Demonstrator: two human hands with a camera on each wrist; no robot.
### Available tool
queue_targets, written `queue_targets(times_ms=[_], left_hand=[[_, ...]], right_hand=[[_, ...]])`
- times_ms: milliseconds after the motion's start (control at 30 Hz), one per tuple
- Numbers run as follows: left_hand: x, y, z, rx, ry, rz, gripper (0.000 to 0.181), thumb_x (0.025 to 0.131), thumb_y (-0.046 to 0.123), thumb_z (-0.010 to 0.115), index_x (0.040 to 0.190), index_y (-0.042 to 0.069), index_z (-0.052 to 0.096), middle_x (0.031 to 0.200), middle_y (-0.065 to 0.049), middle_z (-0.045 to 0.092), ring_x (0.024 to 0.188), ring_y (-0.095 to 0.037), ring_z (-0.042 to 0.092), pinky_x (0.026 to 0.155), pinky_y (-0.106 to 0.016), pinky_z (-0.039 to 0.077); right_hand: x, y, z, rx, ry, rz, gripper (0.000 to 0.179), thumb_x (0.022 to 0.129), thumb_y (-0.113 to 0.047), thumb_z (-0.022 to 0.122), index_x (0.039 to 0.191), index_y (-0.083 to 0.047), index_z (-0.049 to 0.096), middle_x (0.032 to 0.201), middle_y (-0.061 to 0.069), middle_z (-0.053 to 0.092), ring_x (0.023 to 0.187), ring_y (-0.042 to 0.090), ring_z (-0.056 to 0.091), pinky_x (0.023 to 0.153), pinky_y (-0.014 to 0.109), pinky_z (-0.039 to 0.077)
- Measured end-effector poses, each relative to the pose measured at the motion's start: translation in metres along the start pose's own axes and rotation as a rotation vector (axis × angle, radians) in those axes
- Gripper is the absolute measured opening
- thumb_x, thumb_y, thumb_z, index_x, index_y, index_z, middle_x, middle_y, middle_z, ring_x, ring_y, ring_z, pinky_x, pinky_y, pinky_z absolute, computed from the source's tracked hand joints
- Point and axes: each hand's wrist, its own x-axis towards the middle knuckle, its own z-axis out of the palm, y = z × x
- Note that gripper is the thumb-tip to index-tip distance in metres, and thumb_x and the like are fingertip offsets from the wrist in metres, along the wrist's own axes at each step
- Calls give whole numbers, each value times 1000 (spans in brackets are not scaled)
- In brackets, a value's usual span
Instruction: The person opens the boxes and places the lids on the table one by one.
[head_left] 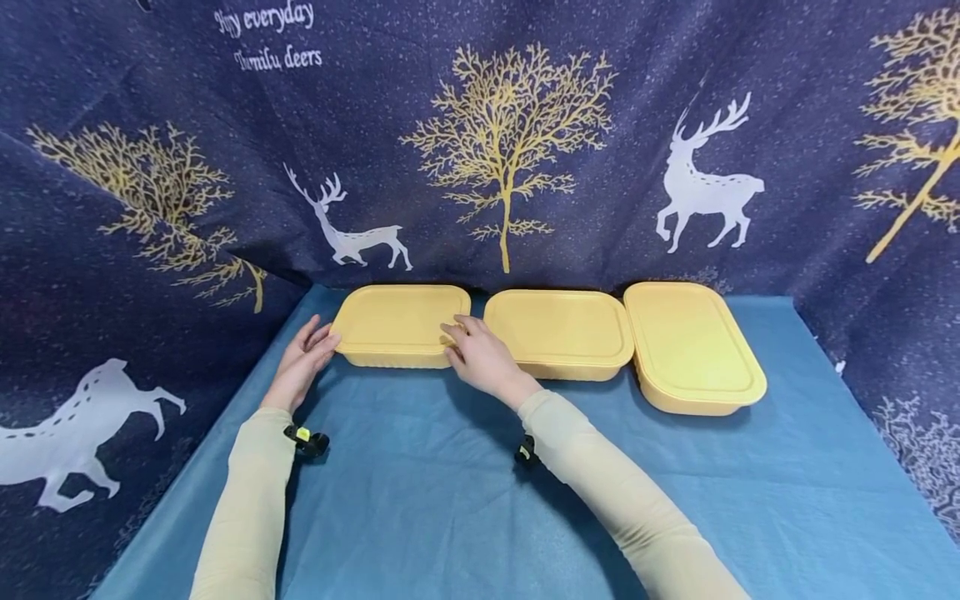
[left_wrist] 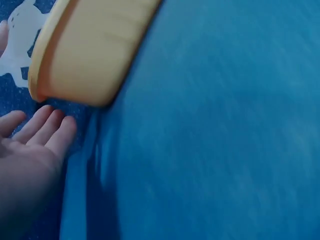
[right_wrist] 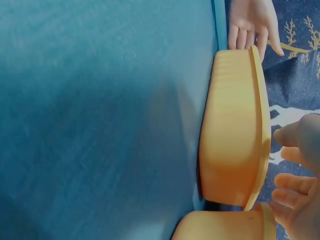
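At far left, left hand (head_left: 300, 362), fingers loosely straight, gripping nothing. Next, left box (head_left: 401, 321), on cloth (head_left: 405, 475) between both hands; could slide or skew if pushed from one side only. Over its right end, right hand (head_left: 483, 354), fingers parted, nothing gripped, contact unclear; could knock middle box (head_left: 566, 327), just beside. Farther right, right box (head_left: 693, 342), set at an angle. Behind all, backdrop (head_left: 630, 167), leaving little room rearward.

Smooth, matt plastic boxes (head_left: 397, 319) and a matt, lightly creased tablecloth (head_left: 420, 492)
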Motion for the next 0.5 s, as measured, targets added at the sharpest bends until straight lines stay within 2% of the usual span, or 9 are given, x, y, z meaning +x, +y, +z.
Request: queue_targets(times_ms=[133, 233, 300, 400, 500], left_hand=[[-4, -5, -2, 87, -77, -12, 99, 99, 22, 68, 162, 15, -9, 168, -14, 9, 153, -28, 15, 121, -45, 20], [-3, -9, 1, 144, -120, -20, 103, 95, 20, 73, 163, 15, -4, 167, -15, 13, 152, -30, 17, 121, -48, 19], [-2, -11, 4, 172, -130, -12, 102, 93, 20, 76, 163, 13, 2, 165, -15, 19, 152, -31, 19, 121, -49, 19], [-2, -13, 7, 209, -113, 2, 92, 92, 19, 77, 161, 8, 18, 161, -18, 29, 149, -33, 25, 120, -50, 20], [-7, -4, 11, 234, -98, 2, 81, 93, 16, 75, 157, 2, 27, 158, -21, 34, 148, -36, 28, 119, -51, 22]], right_hand=[[2, 2, -4, 9, 11, -4, 42, 105, -22, 57, 143, -5, 55, 147, 20, 50, 136, 34, 46, 108, 44, 43], [4, 3, -5, 14, 6, -15, 43, 105, -23, 56, 144, -4, 54, 146, 19, 51, 136, 33, 48, 110, 43, 41], [5, 4, -5, 23, -4, -18, 45, 105, -24, 56, 145, -5, 52, 147, 18, 50, 136, 33, 48, 110, 43, 41], [6, 4, -4, 43, -23, -16, 47, 105, -26, 57, 147, -6, 51, 149, 17, 49, 136, 32, 48, 110, 43, 42], [8, 5, -2, 61, -32, -12, 48, 104, -26, 58, 148, -6, 50, 149, 16, 49, 136, 32, 48, 109, 44, 42]])
